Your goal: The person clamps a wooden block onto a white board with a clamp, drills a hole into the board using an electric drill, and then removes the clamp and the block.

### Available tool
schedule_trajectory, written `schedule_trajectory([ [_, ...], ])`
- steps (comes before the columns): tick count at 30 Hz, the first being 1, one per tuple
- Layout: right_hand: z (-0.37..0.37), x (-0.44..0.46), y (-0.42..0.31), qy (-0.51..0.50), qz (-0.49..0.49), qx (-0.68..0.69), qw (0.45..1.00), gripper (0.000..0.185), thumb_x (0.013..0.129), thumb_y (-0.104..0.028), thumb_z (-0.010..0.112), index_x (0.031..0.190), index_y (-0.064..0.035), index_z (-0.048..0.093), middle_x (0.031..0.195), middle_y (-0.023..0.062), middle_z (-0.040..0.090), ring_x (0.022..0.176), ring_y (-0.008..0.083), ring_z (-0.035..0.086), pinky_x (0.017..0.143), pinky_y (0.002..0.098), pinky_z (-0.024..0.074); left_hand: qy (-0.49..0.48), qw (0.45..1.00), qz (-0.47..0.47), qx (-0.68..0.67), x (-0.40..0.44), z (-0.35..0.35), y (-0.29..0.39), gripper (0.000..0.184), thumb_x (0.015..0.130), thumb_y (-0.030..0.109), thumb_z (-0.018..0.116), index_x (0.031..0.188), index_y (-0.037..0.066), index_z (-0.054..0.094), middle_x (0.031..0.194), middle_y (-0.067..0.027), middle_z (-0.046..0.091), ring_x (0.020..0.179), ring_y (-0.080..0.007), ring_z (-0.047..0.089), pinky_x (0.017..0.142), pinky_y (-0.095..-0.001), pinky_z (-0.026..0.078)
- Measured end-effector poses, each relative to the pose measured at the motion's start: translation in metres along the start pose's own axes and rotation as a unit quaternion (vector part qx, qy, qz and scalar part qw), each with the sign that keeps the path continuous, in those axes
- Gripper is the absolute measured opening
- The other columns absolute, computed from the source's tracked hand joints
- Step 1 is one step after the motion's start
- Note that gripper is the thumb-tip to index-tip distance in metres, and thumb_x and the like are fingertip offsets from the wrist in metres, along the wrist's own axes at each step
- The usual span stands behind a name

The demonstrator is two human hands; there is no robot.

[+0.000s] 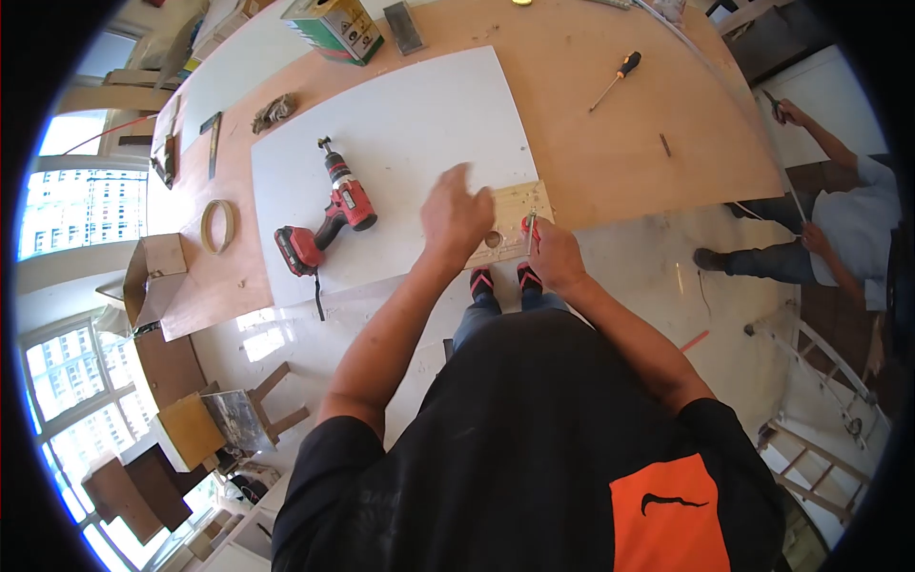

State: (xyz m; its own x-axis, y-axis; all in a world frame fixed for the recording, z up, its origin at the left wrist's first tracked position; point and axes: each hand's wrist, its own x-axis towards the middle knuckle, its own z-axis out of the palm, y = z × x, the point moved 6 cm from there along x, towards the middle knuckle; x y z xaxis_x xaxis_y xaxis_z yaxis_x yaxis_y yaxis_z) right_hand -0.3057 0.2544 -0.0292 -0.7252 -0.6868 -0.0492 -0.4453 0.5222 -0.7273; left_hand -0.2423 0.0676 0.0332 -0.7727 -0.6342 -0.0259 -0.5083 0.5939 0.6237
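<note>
My left hand is over the white board, beside a small light wooden piece at the board's near right corner. Its fingers look loosely bent and apart, slightly blurred, with nothing visible in them. My right hand is closed around a small red-handled tool with a metal part pointing away from me. Its exact kind is too small to tell. That tool is over the right side of the wooden piece, which has a round dark hole and crumbs around it.
A red cordless drill lies on the white board. On the wooden table are a screwdriver, a tape roll, a metal can and a square. Another person stands at the right, near a ladder.
</note>
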Motion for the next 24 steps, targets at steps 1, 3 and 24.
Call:
schedule_trajectory([
  [1, -0.001, -0.001, -0.001, 0.001, 0.001, 0.002, 1.000, 0.020, 0.096, -0.020, 0.060, 0.095, -0.0008, 0.063, 0.080, 0.0270, 0.067, 0.078, 0.0475, 0.067, 0.070, 0.0543, 0.0533, -0.018, 0.997, -0.061, 0.030, -0.008, 0.008, -0.015, 0.084, 0.079, 0.030, 0.077, 0.147, -0.006, 0.043, 0.130, -0.0256, 0.062, 0.121, -0.0407, 0.060, 0.104, -0.0483, 0.048],
  [3, -0.003, 0.001, -0.005, 0.009, -0.003, 0.004, 1.000, 0.019, 0.097, -0.020, 0.060, 0.095, -0.0013, 0.063, 0.080, 0.0262, 0.067, 0.078, 0.0472, 0.066, 0.069, 0.0538, 0.0528, -0.053, 0.978, -0.180, 0.092, -0.027, 0.020, -0.043, 0.096, 0.076, 0.037, 0.081, 0.149, -0.007, 0.038, 0.135, -0.0263, 0.056, 0.125, -0.0428, 0.055, 0.105, -0.0509, 0.046],
  [24, -0.006, 0.000, -0.023, 0.006, 0.039, 0.048, 0.998, 0.015, 0.097, -0.013, 0.064, 0.102, 0.0005, 0.061, 0.082, 0.0253, 0.066, 0.079, 0.0472, 0.065, 0.067, 0.0521, 0.0510, -0.096, 0.971, -0.207, 0.071, -0.032, 0.051, -0.062, 0.116, 0.065, 0.038, 0.092, 0.148, -0.013, 0.031, 0.132, -0.0261, 0.049, 0.123, -0.0468, 0.050, 0.099, -0.0510, 0.050],
])
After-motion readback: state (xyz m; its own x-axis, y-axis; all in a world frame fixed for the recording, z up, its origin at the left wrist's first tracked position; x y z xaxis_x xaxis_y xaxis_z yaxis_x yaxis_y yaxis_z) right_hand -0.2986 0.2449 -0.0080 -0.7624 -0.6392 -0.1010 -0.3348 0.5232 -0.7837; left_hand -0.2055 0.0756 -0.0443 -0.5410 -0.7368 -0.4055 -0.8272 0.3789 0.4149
